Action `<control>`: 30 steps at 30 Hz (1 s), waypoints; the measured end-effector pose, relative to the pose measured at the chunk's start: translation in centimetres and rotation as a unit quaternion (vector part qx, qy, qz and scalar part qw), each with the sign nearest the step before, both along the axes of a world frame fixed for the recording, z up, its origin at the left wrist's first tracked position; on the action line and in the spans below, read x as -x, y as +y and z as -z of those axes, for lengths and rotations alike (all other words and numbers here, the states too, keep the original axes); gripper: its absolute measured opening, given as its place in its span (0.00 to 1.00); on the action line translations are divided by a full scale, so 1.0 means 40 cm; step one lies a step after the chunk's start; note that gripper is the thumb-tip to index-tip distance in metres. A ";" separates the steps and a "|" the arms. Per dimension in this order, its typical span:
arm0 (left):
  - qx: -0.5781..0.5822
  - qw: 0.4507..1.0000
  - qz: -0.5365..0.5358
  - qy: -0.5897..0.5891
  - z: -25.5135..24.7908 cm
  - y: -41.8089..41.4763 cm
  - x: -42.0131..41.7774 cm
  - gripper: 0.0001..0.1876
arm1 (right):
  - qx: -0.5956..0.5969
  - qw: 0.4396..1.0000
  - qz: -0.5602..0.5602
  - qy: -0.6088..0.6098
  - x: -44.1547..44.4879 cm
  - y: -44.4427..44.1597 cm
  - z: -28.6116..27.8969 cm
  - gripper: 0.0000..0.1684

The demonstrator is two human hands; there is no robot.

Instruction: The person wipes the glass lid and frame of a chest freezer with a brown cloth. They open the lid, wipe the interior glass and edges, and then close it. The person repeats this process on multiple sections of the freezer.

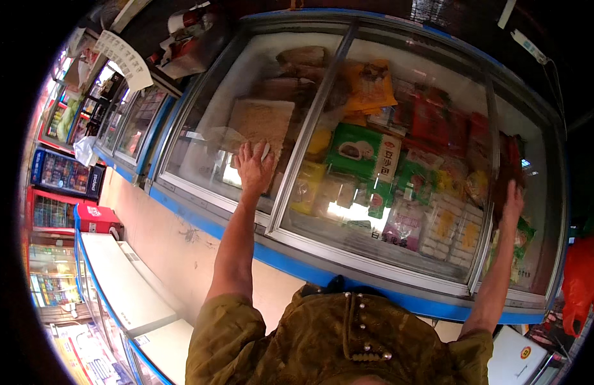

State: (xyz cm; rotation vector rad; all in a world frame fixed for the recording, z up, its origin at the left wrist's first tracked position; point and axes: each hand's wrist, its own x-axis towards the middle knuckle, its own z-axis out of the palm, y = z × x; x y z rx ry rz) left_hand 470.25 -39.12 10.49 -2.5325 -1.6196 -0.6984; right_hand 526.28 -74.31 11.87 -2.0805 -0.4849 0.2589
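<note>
Before me is a chest freezer with sliding glass lids (pixel 379 260) in metal frames. My left hand (pixel 254 163) lies on the left glass pane with its fingers apart, over a tan block (pixel 263 118) inside. A small white oval thing shows by its fingertips; whether it is on the glass or below is unclear. My right hand (pixel 513 208), somewhat blurred, is at the right pane beside its metal frame; its fingers are hard to make out. Under the middle pane lie a green food packet (pixel 355 148), an orange packet (pixel 371 86), red packets (pixel 431 115) and white-and-yellow packs (pixel 441 228).
Another glass-topped freezer (pixel 138 125) stands beyond the left end. Further left are a red box (pixel 97 219), a long white counter (pixel 121 274) and drinks coolers (pixel 66 173). A red plastic bag (pixel 583 284) hangs at the right. A white appliance (pixel 513 356) stands at the lower right.
</note>
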 end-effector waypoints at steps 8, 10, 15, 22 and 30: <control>-0.019 1.000 0.010 0.002 -0.003 0.000 0.007 0.24 | 0.169 0.875 -0.297 -0.342 0.488 0.304 -0.033 0.23; -0.021 1.000 0.014 -0.005 0.006 -0.001 0.012 0.24 | 0.142 0.847 -0.418 -0.296 0.604 0.307 -0.054 0.23; -0.027 1.000 0.014 0.000 0.015 0.003 0.015 0.23 | 0.019 0.713 -0.671 -0.203 0.868 0.226 -0.093 0.23; -0.029 1.000 0.011 0.001 0.015 0.006 0.021 0.23 | -0.002 0.732 -0.639 -0.236 0.787 0.064 -0.089 0.25; -0.014 1.000 -0.005 0.002 0.019 0.011 0.018 0.24 | 0.098 0.867 -0.415 -0.258 0.642 -0.121 -0.104 0.20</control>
